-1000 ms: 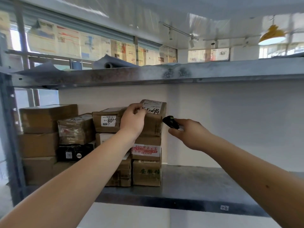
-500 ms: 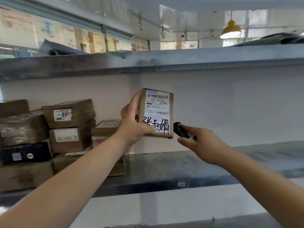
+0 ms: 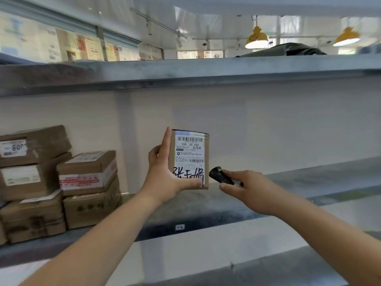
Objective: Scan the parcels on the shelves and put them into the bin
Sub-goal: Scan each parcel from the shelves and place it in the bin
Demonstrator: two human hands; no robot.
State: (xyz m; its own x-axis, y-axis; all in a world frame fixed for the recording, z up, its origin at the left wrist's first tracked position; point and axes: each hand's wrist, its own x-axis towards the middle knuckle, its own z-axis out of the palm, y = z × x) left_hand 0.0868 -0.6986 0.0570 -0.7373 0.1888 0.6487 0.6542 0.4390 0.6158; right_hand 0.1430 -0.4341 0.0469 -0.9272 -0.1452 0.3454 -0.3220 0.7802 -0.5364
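Observation:
My left hand holds a small brown cardboard parcel upright in front of the white back wall, thumb across its lower front edge and fingers behind it. Its white shipping label with barcodes and black handwriting faces me. My right hand grips a small black scanner just right of the parcel's lower corner, its nose pointing at the label. A stack of brown parcels sits on the left end of the grey metal shelf.
An upper metal shelf runs across above the hands, with a dark bag lying on top at the right. A lower shelf edge shows at the bottom right. Yellow lamps hang behind.
My left hand lifted the parcel off the top of the stack, carried it to the right and turned its label toward me. My right hand with the scanner stayed close beside it.

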